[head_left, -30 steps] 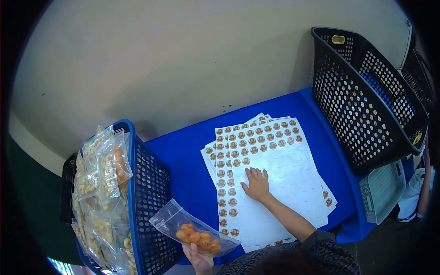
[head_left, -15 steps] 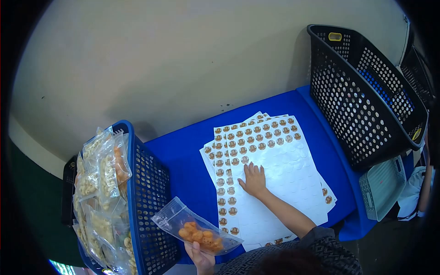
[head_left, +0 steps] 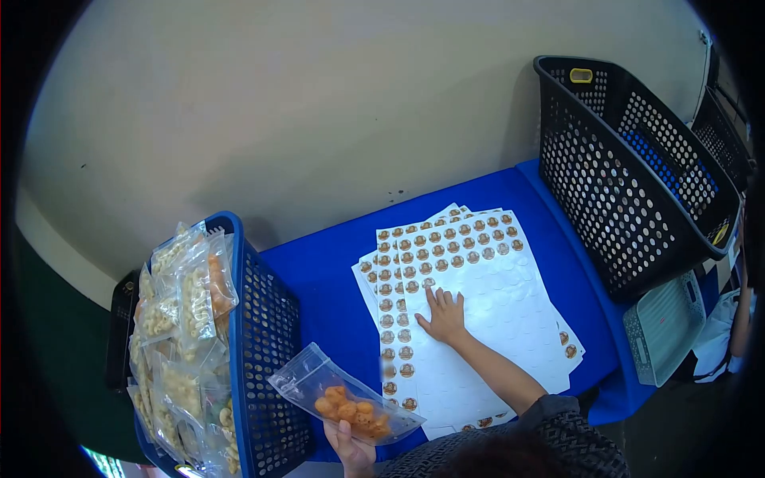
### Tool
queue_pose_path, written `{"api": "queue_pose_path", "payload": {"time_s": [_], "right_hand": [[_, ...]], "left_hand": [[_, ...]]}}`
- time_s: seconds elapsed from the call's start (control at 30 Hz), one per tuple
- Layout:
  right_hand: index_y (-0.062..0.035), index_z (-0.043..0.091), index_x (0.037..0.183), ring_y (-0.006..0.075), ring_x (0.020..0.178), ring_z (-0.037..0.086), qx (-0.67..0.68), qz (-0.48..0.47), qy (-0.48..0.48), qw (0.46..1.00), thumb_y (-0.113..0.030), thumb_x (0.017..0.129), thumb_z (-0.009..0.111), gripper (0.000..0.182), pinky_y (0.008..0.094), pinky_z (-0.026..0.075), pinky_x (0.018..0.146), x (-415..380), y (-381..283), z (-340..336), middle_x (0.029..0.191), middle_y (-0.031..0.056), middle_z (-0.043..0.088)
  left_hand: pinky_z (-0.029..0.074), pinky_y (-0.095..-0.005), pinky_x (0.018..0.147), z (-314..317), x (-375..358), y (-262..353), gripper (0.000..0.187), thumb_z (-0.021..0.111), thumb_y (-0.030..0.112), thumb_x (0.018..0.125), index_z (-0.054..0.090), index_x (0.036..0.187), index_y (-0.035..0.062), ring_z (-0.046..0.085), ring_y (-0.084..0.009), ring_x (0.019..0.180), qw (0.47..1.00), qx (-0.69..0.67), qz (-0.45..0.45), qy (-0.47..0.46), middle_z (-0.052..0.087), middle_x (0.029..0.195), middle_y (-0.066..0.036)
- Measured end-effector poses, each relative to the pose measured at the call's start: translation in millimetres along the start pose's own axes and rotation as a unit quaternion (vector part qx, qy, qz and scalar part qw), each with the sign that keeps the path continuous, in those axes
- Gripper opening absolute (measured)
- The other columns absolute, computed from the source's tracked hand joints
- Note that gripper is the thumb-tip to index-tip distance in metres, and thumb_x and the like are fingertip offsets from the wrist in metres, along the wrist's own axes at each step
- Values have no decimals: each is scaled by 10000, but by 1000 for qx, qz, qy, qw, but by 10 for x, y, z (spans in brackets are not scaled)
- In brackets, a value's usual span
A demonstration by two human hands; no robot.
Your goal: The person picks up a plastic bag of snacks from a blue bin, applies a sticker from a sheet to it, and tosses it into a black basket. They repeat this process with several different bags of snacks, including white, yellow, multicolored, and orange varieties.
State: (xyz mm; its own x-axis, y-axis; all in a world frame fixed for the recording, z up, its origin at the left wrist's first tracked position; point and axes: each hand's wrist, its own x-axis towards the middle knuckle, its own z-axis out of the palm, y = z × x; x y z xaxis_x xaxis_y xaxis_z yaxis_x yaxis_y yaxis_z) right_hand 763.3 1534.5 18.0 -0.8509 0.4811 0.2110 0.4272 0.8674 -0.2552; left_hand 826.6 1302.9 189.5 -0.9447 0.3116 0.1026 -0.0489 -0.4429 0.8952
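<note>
My left hand (head_left: 353, 451) grips the lower edge of a clear zip pouch (head_left: 295, 374) with the thumb on top. Orange, lumpy snack pieces (head_left: 351, 410) fill its lower part. My right hand (head_left: 444, 316) rests with fingers spread on the top sticker sheet (head_left: 486, 350). Its index fingertip touches or almost touches a round brown sticker (head_left: 429, 283), the last one in its row. Round stickers fill the upper rows of this sheet, while blank white backing with faint circle outlines covers the rest. More sticker sheets (head_left: 389, 319) lie fanned out underneath.
A blue basket (head_left: 267, 350) heaped with filled snack pouches (head_left: 179, 319) stands at the left. On the right are a large black perforated basket (head_left: 590, 151) and a grey-green tray (head_left: 668, 327). Blue cloth (head_left: 319, 255) covers the table against the wall. Part of another person's arm shows far right.
The view has shifted slightly, so everything sits a little lower. My right index finger has come up to the last sticker in its row. The pouch stays in my left hand.
</note>
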Motion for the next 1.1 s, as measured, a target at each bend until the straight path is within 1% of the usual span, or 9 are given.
{"api": "queue_pose_path", "payload": {"time_s": [0.33, 0.4, 0.5, 0.6, 0.73, 0.8, 0.9, 1.0, 1.1], "right_hand": [[-158, -30, 1280, 257, 733, 470, 153, 102, -19, 983, -319, 701, 538, 827, 454, 359, 684, 370, 205, -261, 918, 118, 444], [-158, 58, 1285, 244, 674, 493, 236, 77, 29, 968, -208, 712, 549, 756, 395, 407, 644, 316, 292, -242, 914, 122, 461], [-58, 514, 1046, 169, 690, 505, 406, -26, 3, 913, -111, 733, 540, 318, 269, 422, 623, 68, 197, -724, 926, 116, 505], [-56, 591, 882, 182, 735, 521, 368, -184, 166, 896, -95, 701, 584, 185, 285, 434, 617, -259, 26, -1255, 910, 133, 515], [-19, 575, 853, 164, 758, 550, 483, -200, 145, 840, -18, 669, 608, 188, 253, 440, 605, -682, -164, -1693, 859, 144, 556], [20, 556, 826, 172, 764, 571, 732, -85, 40, 675, 56, 639, 613, 199, 247, 451, 633, -905, -282, -1869, 790, 145, 582], [55, 533, 828, 165, 717, 581, 740, -64, 11, 669, 87, 631, 608, 214, 239, 459, 650, -1085, -468, -2218, 730, 136, 585], [-6, 601, 785, 171, 733, 582, 588, -240, 65, 770, 61, 611, 627, 188, 246, 485, 648, -1132, -548, -2266, 792, 119, 580], [-47, 626, 763, 159, 729, 571, 559, -277, 55, 779, 41, 583, 654, 203, 217, 484, 625, -1215, -668, -2233, 820, 88, 566]], "left_hand": [[450, -279, 665, -56, -209, 138, 535, 450, 286, 760, 235, 1164, 8, 487, -164, 820, 999, 7, 37, 18, 445, 927, -93], [455, -282, 663, -87, -248, 161, 536, 460, 281, 755, 240, 1160, 6, 489, -165, 824, 999, -2, 28, 20, 446, 928, -91], [465, -289, 665, -48, -276, 153, 539, 482, 267, 744, 251, 1152, 2, 492, -166, 834, 999, -23, 2, 27, 448, 928, -87], [453, -313, 710, -20, -300, 131, 522, 497, 222, 738, 259, 1142, -7, 484, -184, 875, 998, -48, -21, 23, 427, 987, -108], [388, -349, 828, 55, -335, 165, 489, 507, 136, 736, 263, 1131, -17, 448, -213, 975, 996, -68, -52, -22, 381, 1112, -154], [355, -340, 854, 2, -343, 67, 477, 510, 132, 739, 267, 1121, -18, 443, -203, 982, 995, -50, -82, -30, 387, 1101, -153], [340, -326, 859, 82, -351, 98, 423, 496, 120, 757, 284, 1096, -18, 432, -189, 989, 993, -48, -102, -26, 418, 1053, -137], [344, -318, 852, 122, -383, 76, 385, 476, 113, 773, 290, 1084, -17, 432, -175, 979, 992, -37, -118, -18, 434, 1026, -124], [353, -307, 837, 114, -425, 51, 350, 451, 117, 791, 297, 1076, -16, 437, -161, 958, 992, -5, -122, -18, 441, 1011, -111]]}}
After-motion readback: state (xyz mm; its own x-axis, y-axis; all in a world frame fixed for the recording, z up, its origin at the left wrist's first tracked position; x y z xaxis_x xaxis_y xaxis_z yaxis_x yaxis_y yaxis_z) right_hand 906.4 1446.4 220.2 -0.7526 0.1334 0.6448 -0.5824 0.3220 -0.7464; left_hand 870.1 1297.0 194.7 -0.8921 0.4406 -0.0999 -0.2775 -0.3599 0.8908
